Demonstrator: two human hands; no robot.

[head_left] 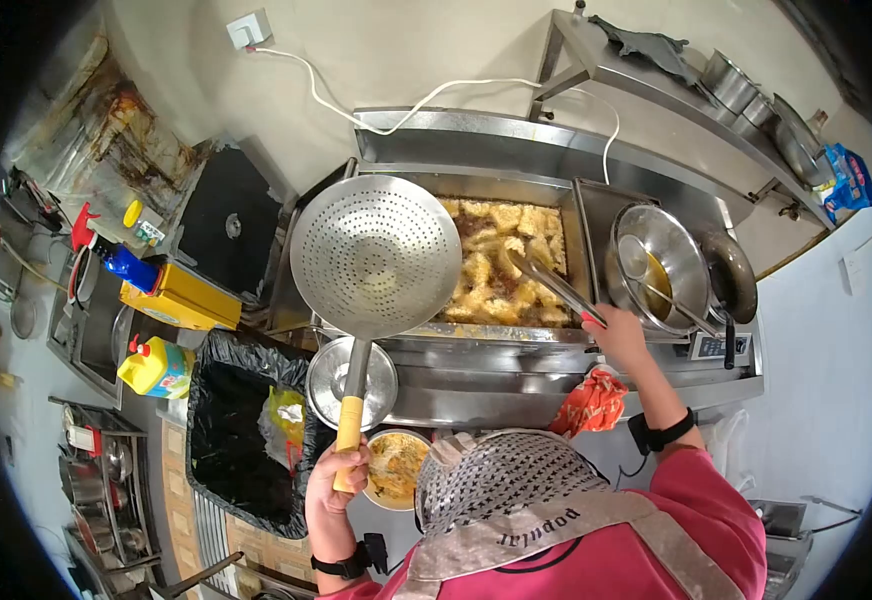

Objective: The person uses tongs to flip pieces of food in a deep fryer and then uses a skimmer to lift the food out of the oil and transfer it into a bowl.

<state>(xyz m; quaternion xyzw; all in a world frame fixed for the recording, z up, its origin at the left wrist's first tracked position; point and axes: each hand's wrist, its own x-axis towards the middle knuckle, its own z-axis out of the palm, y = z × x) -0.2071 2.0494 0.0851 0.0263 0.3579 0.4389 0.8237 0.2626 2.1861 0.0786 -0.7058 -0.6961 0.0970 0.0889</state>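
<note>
From my station I see the left hand (pixel 339 470) wrapped around the yellow grip of a wide, round, perforated steel skimmer (pixel 376 256). Its silvery bowl hides the left end of a rectangular stainless-steel fryer (pixel 476 333) — I cannot tell how high above that edge it hangs. Below the skimmer bowl, a shallow round steel bowl (pixel 381 385) sits partly behind the handle, and near the left hand I see a round bowlful of yellow-orange crumbly mixture (pixel 396 466).

The right hand (pixel 621 335) grasps long, slim metal tongs (pixel 553 280) by their red-tipped end, near the fryer's front right corner. The tongs slant inward over that corner, tips among the golden, craggy fried pieces (pixel 481 268) crowding the dark oil; whether they pinch one, I cannot tell.

Between the skimmer's right rim and the tongs I have a gap, with fried pieces under it. Right of the fryer wall room is tight: a deep, shiny steel mixing bowl (pixel 694 268) with a ladle (pixel 633 257) inside stands just beyond the hand, a dark round pan (pixel 742 285) beside it. A crumpled orange-red bag (pixel 591 402) hangs at the front edge — below the right hand.
</note>
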